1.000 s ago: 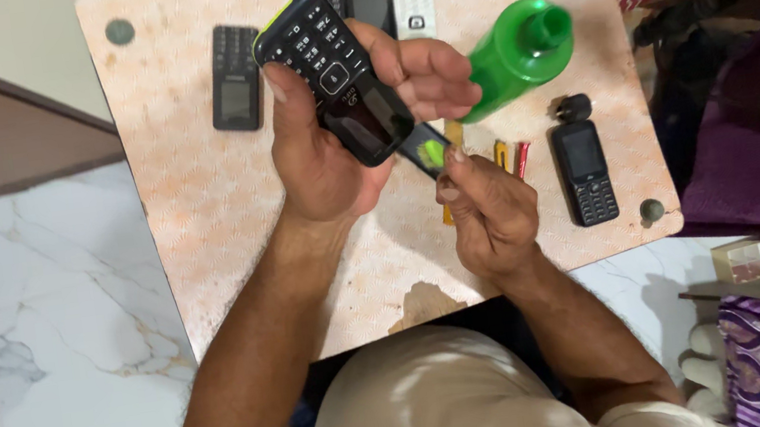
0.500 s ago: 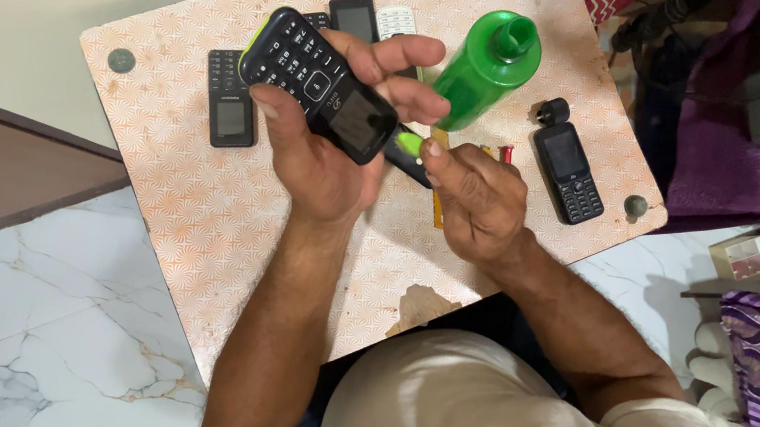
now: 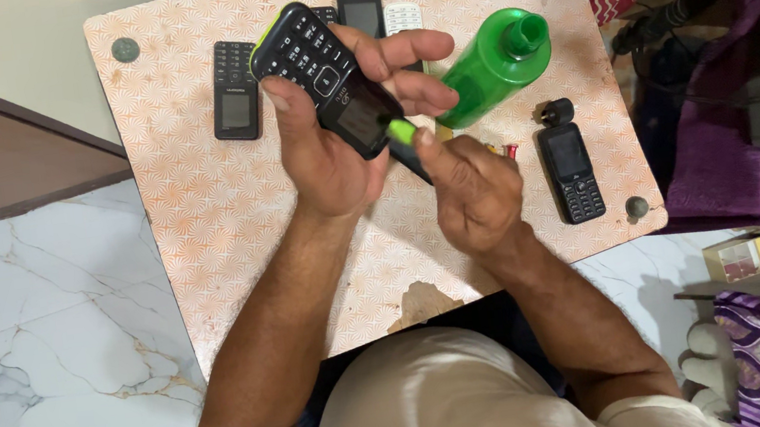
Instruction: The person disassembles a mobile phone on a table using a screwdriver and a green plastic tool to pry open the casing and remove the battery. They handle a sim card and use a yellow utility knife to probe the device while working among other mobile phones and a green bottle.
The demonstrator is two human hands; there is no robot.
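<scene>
The keypad phone point(image 3: 323, 79) is sitting raised above the table point(image 3: 183, 200), my left hand point(image 3: 323, 152) gripping its rigid, slick edges; my right hand point(image 3: 470, 192) is pinching a green-tipped tool point(image 3: 406, 137) against its lower end.

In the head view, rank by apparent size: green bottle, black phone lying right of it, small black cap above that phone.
1. green bottle
2. black phone, somewhat smaller than the bottle
3. small black cap, clearly smallest

keypad phone point(image 3: 323, 74): matt black plastic, glossy screen
bottle point(image 3: 493, 66) right of phone: glossy green plastic
table point(image 3: 195, 218): smooth patterned laminate
</scene>
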